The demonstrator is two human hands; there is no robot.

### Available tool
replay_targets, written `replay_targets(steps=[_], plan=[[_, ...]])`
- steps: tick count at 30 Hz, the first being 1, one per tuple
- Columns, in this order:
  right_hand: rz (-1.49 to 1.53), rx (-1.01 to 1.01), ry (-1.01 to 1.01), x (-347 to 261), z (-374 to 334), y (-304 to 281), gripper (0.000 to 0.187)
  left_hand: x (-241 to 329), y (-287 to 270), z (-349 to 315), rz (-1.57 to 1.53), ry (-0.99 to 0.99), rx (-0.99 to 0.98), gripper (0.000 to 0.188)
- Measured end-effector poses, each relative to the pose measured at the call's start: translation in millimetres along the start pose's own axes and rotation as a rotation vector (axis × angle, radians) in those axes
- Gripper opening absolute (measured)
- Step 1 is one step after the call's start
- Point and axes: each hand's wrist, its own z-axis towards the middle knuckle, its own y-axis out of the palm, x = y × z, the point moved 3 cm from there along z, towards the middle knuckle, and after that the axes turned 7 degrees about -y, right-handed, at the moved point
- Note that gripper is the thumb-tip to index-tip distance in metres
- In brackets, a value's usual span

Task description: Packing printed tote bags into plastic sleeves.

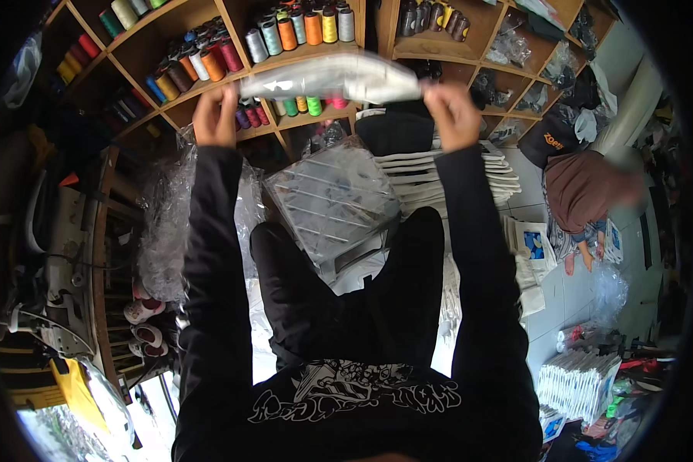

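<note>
My two hands hold up a pale, flat piece in clear plastic wrapping (331,77), stretched wide and bowed upward in front of the thread shelf. My left hand (217,115) pinches its left end. At its right end, the fingers of my right hand (453,115) are closed on it. Motion smears the piece, so its contents are hard to make out. Below it, between my knees, stands a grey stool (335,200) with clear plastic over its top. Beside the stool is a stack of cream folded cloth (420,173), with black cloth (393,132) near its back.
Wooden shelves (300,58) full of thread spools (289,35) curve across the back. Crumpled clear plastic (162,231) lies at left by a sewing machine (65,262). On the right, another person (593,189) bends low near printed cloth pieces (531,242) and a white stack (577,385).
</note>
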Motion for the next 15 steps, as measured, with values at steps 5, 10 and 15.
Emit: replay_targets(steps=[5,10,15], plan=[[0.025,-0.328,0.421,-5.2,-187.6,-3.0,0.004,-78.8,-46.3,-194.2,0.372,-0.233,-0.247,0.007],[-0.054,-0.383,0.604,-13.2,-269.3,-11.1,0.012,-81.5,-71.7,-289.8,0.606,-0.510,-0.172,0.006],[-0.124,-0.500,0.632,-22.4,-262.7,-11.8,0.026,-31.7,-19.0,-268.6,0.616,-0.352,-0.167,0.012]])
